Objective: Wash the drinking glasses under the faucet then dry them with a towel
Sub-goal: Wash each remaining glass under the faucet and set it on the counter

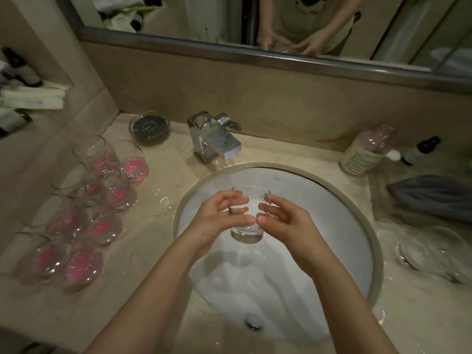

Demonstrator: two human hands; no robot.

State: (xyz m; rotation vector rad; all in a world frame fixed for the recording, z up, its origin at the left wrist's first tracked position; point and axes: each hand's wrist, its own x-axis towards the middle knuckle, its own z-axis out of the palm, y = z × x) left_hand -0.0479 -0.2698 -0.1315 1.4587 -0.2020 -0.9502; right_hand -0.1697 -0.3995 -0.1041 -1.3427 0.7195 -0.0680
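Over the sink point(357, 226): clear drinking glass point(249, 215) held upright in front of the faucet point(217, 139), rim up, water in its base. Left hand point(219, 215) and right hand point(286, 218) both curl around its sides, thumbs nearly meeting. Counter left: cluster of pink-bottomed glasses point(102, 200). Counter right: grey towel point(434, 195), clear glasses point(429, 251), bottle point(362, 154).

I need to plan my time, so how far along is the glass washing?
Clear glasses lying right of the sink look already washed. Both hands, left and right, hold one glass over the basin. The pink-bottomed glasses on the left remain, and the grey towel lies unused.
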